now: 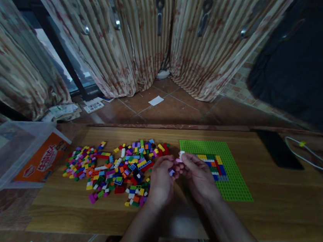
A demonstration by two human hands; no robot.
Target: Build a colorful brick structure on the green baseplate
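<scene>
My left hand point(161, 181) and my right hand point(198, 177) meet above the wooden table point(275, 201), fingertips together on a few small bricks point(180, 157), white and pink. A purple piece shows under my left fingers. Just right of the hands lies a green baseplate point(232, 182) with a patch of coloured bricks point(215, 165) fixed on it. A spread pile of loose bricks point(114, 169) in many colours lies to the left of my left hand.
A clear plastic box point(10, 153) with an orange label stands at the table's left end. A black phone point(278, 148) and a white cable point(317, 161) lie at the right. Striped curtains point(129, 47) hang beyond, over a tiled floor with papers.
</scene>
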